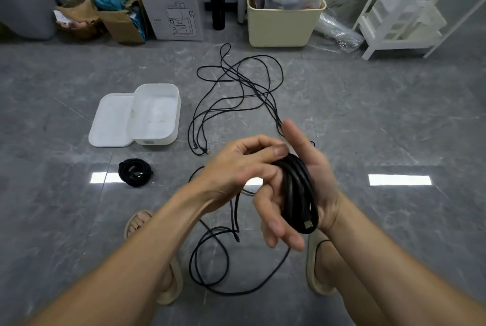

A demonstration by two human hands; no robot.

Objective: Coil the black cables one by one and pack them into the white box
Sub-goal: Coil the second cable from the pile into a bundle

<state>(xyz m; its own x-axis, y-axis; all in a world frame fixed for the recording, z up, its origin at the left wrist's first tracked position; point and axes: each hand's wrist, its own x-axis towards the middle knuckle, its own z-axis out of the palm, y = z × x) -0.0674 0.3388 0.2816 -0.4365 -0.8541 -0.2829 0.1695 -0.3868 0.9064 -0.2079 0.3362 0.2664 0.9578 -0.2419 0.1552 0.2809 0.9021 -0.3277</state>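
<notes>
I judge the coil (297,191) light, limp, springy; right hand (313,175) flat, fingers threaded through it; left hand (244,168) pinches its top; grip across all loops.

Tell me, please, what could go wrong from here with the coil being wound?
The cable's free tail loops on the floor between the sandalled feet, so it may snag. The coil sits on the flat right hand, pinched only by the left hand, and could spring apart.
</notes>
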